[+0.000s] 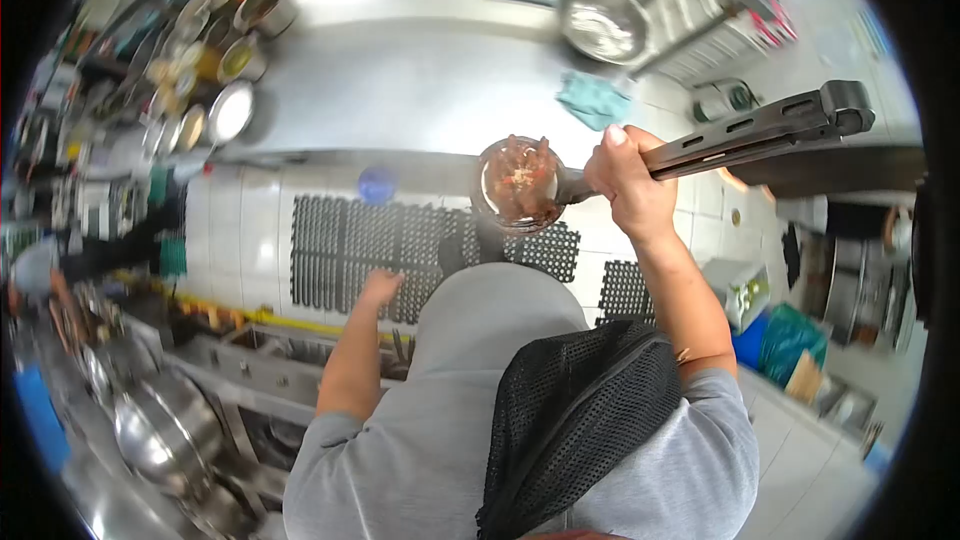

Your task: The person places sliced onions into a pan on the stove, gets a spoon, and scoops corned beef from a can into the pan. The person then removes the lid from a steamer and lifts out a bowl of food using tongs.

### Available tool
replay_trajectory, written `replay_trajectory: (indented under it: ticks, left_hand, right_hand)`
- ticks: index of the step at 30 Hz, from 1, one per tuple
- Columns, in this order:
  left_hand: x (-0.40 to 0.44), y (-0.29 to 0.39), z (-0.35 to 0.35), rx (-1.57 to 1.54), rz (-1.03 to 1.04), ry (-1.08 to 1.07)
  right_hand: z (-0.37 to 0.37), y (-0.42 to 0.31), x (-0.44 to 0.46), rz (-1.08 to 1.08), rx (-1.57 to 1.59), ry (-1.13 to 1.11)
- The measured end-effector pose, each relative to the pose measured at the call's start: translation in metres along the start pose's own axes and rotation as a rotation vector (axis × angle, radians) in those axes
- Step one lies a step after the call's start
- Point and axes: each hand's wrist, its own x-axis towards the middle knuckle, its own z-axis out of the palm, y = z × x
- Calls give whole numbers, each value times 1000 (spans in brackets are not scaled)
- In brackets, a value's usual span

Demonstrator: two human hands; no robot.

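Note:
My right hand [632, 185] is wrapped round long metal tongs [750, 132], whose hinge end points up and to the right. From the same hand a dark piece runs to a round dish [490, 208]; whether it is a pan handle or the tongs' far end, I cannot tell. Reddish-brown, chunky food [522, 175] in sauce fills the dish, held in front of my body near the counter edge. My left hand [380, 287] hangs low at my side over the floor mat, fingers curled, with nothing visible in it.
A steel counter [400, 80] runs ahead, with a metal bowl [602, 24], a teal cloth [594, 100] and several pots [265, 10] on it. Black perforated mats [350, 245] cover part of the tiled floor. Another person [45, 265] stands at the far left.

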Motion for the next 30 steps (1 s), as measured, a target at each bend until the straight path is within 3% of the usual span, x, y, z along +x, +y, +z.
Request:
replay_trajectory:
  ticks: [3,5,6,8,12,13,15,16,18,19,21,22,26,30]
  left_hand:
    - [31,50,-25,-26,10,-175]
    - [23,132,-40,-264,106,-401]
    - [25,176,-42,-221,126,-419]
    - [26,266,-41,-143,357,-489]
    - [33,434,-37,149,917,-42]
    - [36,472,-26,161,939,-56]
    - [41,539,3,338,1136,262]
    - [56,557,22,339,1151,253]
    - [80,587,79,561,1146,490]
    - [85,598,104,572,1161,476]
    - [88,601,144,708,863,604]
    - [93,602,158,690,837,664]
    - [96,595,174,591,876,796]
    - [88,608,179,574,790,808]
  right_hand:
    - [-34,-9,-20,-8,-93,261]
    - [-83,-23,-44,-41,-111,394]
    - [-109,-28,-54,-56,-120,469]
    - [-157,-34,-73,-105,-100,574]
    - [-218,-27,-84,-182,-92,745]
    - [-238,-27,-88,-193,-93,772]
    - [-277,-28,-93,-216,-100,823]
    - [-298,-27,-96,-219,-111,833]
    - [-344,-36,-107,-207,-104,861]
    - [-366,-40,-109,-209,-104,883]
    - [-407,-49,-113,-224,-91,858]
    - [-426,-54,-113,-229,-141,879]
    - [-503,-69,-106,-241,-161,870]
    - [-563,-73,-63,-199,-183,894]
